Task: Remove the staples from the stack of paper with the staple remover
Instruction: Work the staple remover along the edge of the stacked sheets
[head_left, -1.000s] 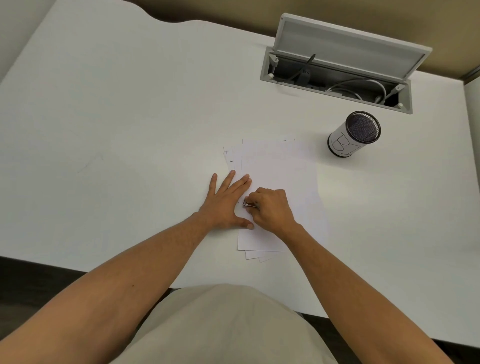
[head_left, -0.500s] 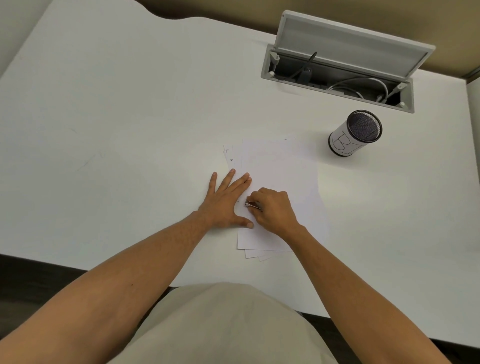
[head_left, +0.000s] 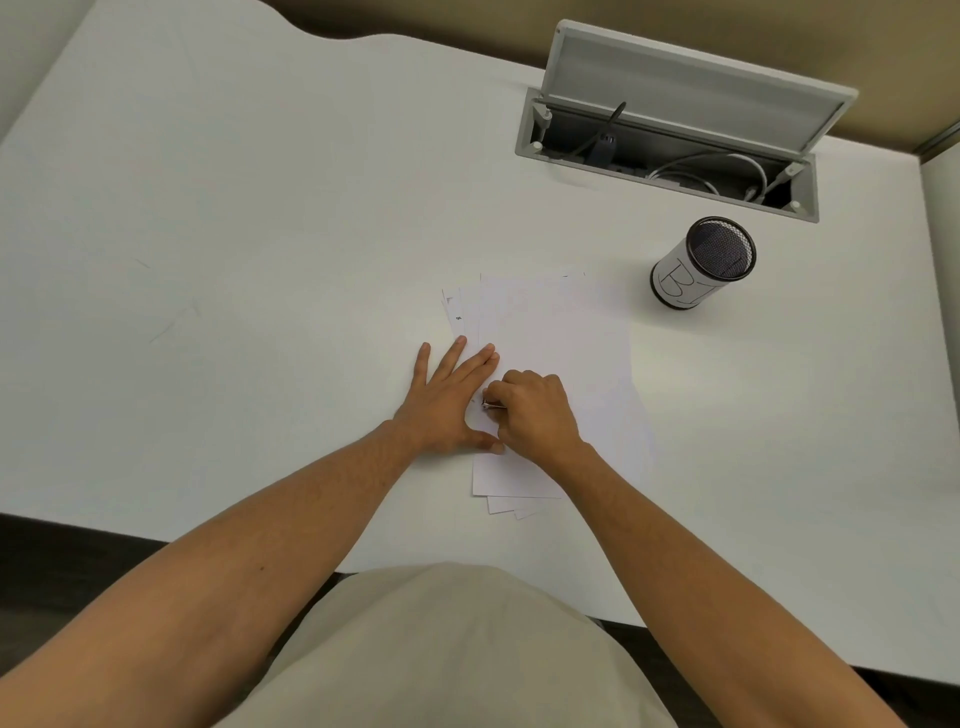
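A loosely fanned stack of white paper (head_left: 556, 338) lies on the white desk in front of me. My left hand (head_left: 447, 400) lies flat, fingers spread, pressing on the stack's left edge. My right hand (head_left: 535, 410) is curled on a small metal staple remover (head_left: 492, 405), of which only the shiny tip shows. The tip touches the paper near the left edge, between my two hands. The staple itself is too small to make out.
A mesh pen cup (head_left: 701, 265) with a white label stands to the right behind the paper. An open cable hatch (head_left: 670, 130) with cords inside sits at the desk's back. The desk's front edge (head_left: 156, 535) runs close to my body.
Both hands stay in place on the paper; the right hand has barely shifted with the tool. The view has tilted slightly.
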